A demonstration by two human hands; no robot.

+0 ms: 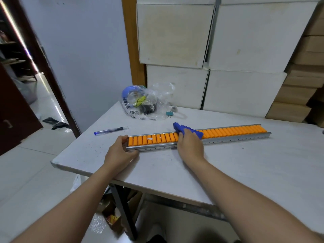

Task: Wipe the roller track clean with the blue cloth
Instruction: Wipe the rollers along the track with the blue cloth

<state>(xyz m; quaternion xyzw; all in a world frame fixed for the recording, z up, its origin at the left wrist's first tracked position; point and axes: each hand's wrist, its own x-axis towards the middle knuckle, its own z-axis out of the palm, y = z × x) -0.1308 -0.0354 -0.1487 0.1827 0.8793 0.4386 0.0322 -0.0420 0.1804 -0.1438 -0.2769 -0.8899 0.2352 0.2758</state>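
Note:
A long roller track (pixel 233 133) with orange rollers in a silver metal frame lies across the grey table (pixel 228 172). My left hand (pixel 121 151) grips the track's left end, thumb on the near rail and fingers at the end. My right hand (pixel 189 144) presses the bunched blue cloth (pixel 182 129) down on the rollers, left of the track's middle. The cloth sticks out beyond my fingers toward the far rail. A small white mark shows on the rollers between my two hands.
A blue pen (pixel 110 131) lies left of the track. Behind it sit a clear plastic bag (pixel 147 102) with tape rolls, a small teal binder clip (pixel 168 113) and a grey ring. White boxes (pixel 210 50) stack against the wall behind the table. An open doorway lies left.

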